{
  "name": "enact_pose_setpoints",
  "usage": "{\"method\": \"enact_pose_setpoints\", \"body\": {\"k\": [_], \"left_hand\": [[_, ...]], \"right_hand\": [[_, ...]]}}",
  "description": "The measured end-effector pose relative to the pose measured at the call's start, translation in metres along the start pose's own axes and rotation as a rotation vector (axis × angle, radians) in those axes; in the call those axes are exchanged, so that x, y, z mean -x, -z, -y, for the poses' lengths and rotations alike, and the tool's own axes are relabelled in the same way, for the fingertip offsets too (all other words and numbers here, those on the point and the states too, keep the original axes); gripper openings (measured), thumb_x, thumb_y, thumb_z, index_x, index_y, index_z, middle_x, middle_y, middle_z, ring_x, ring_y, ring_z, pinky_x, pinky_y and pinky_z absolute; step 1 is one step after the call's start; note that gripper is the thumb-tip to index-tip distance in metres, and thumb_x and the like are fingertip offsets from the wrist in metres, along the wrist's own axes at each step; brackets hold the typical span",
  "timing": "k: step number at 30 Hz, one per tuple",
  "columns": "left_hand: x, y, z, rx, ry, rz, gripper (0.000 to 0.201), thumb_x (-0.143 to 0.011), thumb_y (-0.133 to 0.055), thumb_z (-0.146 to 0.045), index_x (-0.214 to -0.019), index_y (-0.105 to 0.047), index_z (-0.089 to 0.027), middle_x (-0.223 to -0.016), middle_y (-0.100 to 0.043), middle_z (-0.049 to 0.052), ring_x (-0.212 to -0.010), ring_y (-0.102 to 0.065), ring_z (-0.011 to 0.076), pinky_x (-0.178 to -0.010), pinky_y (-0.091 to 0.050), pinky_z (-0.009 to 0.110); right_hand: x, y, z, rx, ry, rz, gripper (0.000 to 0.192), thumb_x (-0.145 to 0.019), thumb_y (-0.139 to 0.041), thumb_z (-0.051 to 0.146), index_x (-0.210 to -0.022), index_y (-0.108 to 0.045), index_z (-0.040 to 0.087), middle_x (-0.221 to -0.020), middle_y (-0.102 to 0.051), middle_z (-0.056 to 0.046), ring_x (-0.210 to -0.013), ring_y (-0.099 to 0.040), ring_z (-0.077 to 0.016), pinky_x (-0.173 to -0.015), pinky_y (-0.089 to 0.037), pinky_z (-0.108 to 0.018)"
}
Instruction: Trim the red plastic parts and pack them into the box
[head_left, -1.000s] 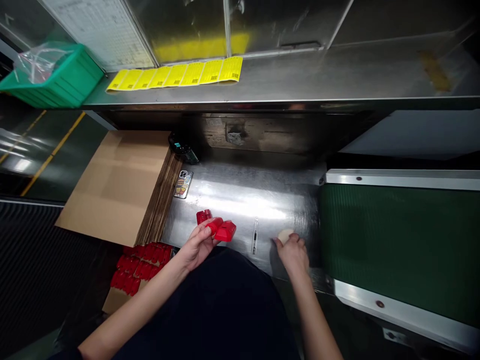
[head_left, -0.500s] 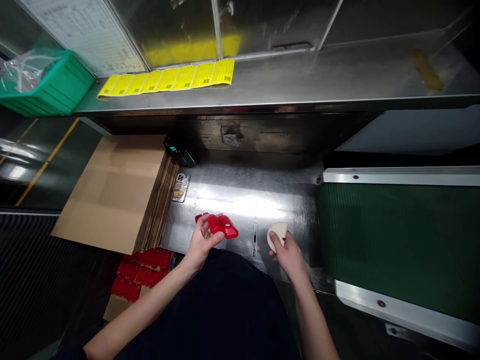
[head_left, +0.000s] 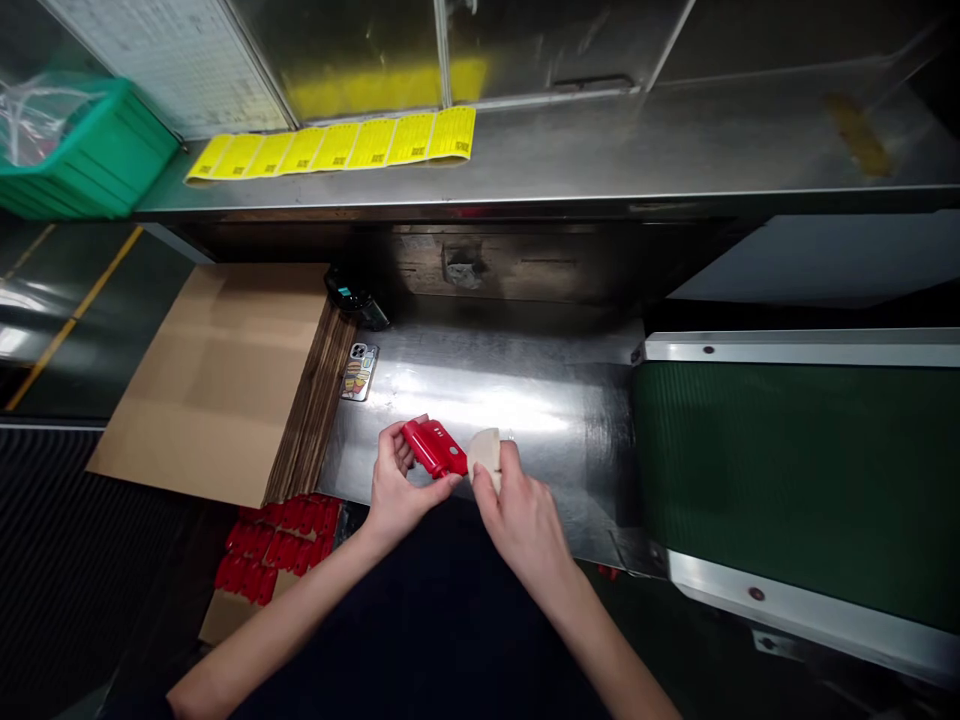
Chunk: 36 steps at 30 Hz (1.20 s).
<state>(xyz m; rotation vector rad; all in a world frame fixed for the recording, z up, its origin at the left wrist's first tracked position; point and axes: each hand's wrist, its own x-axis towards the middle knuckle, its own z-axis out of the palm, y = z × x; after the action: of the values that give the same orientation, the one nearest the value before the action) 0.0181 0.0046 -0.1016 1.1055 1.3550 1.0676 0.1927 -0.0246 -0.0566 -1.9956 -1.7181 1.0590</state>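
Note:
My left hand (head_left: 397, 487) is closed round a glossy red plastic part (head_left: 435, 447) with small slots and a pale round spot on its face. Between the thumb and fingers of my right hand (head_left: 521, 505) is a cream-coloured pad (head_left: 484, 455), rounded on one side with a straight cut edge. The pad meets the right end of the red part, or lies just in front of it; I cannot tell which. Both hands are above the front of the metal bench (head_left: 577, 430). The slim utility knife on the bench is almost wholly hidden by my right hand.
Left on the bench are a stack of flat cardboard (head_left: 217, 370), a phone (head_left: 359, 372) and a black object (head_left: 356, 300). Below sits a box of red parts (head_left: 281, 550). A green conveyor (head_left: 795, 470) lies right. Yellow labels (head_left: 337, 147) and a green bin (head_left: 90, 160) are on the shelf.
My right hand has moved left with the cream pad, up to the red part, covering the knife. My left hand has turned the red part so its slotted face shows.

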Motion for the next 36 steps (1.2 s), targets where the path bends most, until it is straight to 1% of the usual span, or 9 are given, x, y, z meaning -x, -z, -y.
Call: {"method": "enact_pose_setpoints", "body": {"k": [4, 8, 11, 18, 24, 28, 33, 36], "left_hand": [[0.002, 0.001, 0.004, -0.003, -0.002, -0.027, 0.087, -0.058, -0.099, -0.028, -0.126, -0.045, -0.023, -0.151, -0.056, 0.025, -0.136, -0.061, 0.0374, -0.117, -0.046, 0.061], [0.004, 0.001, 0.003, 0.0, -0.014, -0.05, 0.087, -0.059, -0.099, -0.029, -0.126, -0.044, -0.023, -0.151, -0.056, 0.026, -0.136, -0.061, 0.038, -0.117, -0.045, 0.064], [0.005, 0.003, 0.002, 0.0, -0.03, -0.051, 0.087, -0.058, -0.099, -0.029, -0.126, -0.044, -0.023, -0.15, -0.056, 0.025, -0.136, -0.061, 0.0382, -0.117, -0.046, 0.063], [0.01, 0.006, -0.001, -0.017, -0.066, -0.04, 0.088, -0.056, -0.099, -0.026, -0.125, -0.045, -0.023, -0.149, -0.058, 0.025, -0.135, -0.062, 0.038, -0.116, -0.048, 0.06], [0.012, 0.008, -0.002, -0.014, -0.068, -0.036, 0.088, -0.056, -0.099, -0.027, -0.126, -0.046, -0.024, -0.149, -0.059, 0.024, -0.135, -0.063, 0.0376, -0.118, -0.047, 0.06], [0.011, 0.008, -0.003, -0.01, -0.063, -0.03, 0.089, -0.056, -0.099, -0.027, -0.127, -0.045, -0.024, -0.149, -0.059, 0.024, -0.135, -0.063, 0.0376, -0.116, -0.049, 0.059], [0.008, 0.007, -0.004, 0.002, -0.044, -0.019, 0.089, -0.055, -0.099, -0.025, -0.127, -0.046, -0.024, -0.149, -0.059, 0.024, -0.135, -0.063, 0.0382, -0.114, -0.05, 0.058], [0.006, 0.008, -0.004, 0.015, -0.021, -0.013, 0.089, -0.055, -0.099, -0.025, -0.127, -0.047, -0.024, -0.149, -0.059, 0.024, -0.135, -0.063, 0.0379, -0.115, -0.049, 0.058]], "right_hand": [[0.004, -0.002, 0.003, 0.024, 0.036, 0.018, 0.015, -0.103, -0.036, 0.037, -0.103, -0.044, 0.024, -0.062, -0.064, 0.001, -0.052, -0.064, -0.0241, -0.053, -0.027, -0.03], [0.004, -0.002, 0.005, 0.036, 0.035, 0.016, 0.014, -0.102, -0.036, 0.036, -0.103, -0.043, 0.024, -0.061, -0.061, 0.001, -0.052, -0.064, -0.0252, -0.053, -0.026, -0.03], [0.005, 0.0, 0.006, 0.02, 0.061, 0.042, 0.012, -0.101, -0.037, 0.037, -0.1, -0.042, 0.025, -0.061, -0.06, 0.003, -0.052, -0.063, -0.0239, -0.054, -0.027, -0.029], [0.007, 0.005, 0.009, -0.007, 0.072, 0.065, 0.011, -0.1, -0.037, 0.036, -0.099, -0.041, 0.026, -0.061, -0.055, 0.004, -0.052, -0.06, -0.0227, -0.055, -0.026, -0.028], [0.008, 0.007, 0.011, -0.034, 0.079, 0.074, 0.01, -0.099, -0.037, 0.035, -0.097, -0.041, 0.026, -0.06, -0.053, 0.005, -0.051, -0.056, -0.0206, -0.054, -0.027, -0.027], [0.009, 0.008, 0.012, -0.042, 0.08, 0.09, 0.011, -0.099, -0.038, 0.036, -0.097, -0.041, 0.026, -0.06, -0.051, 0.005, -0.049, -0.053, -0.0195, -0.054, -0.026, -0.027], [0.007, 0.011, 0.011, -0.034, 0.071, 0.105, 0.011, -0.099, -0.037, 0.035, -0.1, -0.042, 0.025, -0.063, -0.053, 0.004, -0.053, -0.056, -0.0202, -0.055, -0.027, -0.028], [0.008, 0.011, 0.017, -0.014, 0.058, 0.117, 0.013, -0.1, -0.036, 0.034, -0.102, -0.045, 0.024, -0.063, -0.054, 0.004, -0.054, -0.057, -0.0203, -0.056, -0.027, -0.028]]}}
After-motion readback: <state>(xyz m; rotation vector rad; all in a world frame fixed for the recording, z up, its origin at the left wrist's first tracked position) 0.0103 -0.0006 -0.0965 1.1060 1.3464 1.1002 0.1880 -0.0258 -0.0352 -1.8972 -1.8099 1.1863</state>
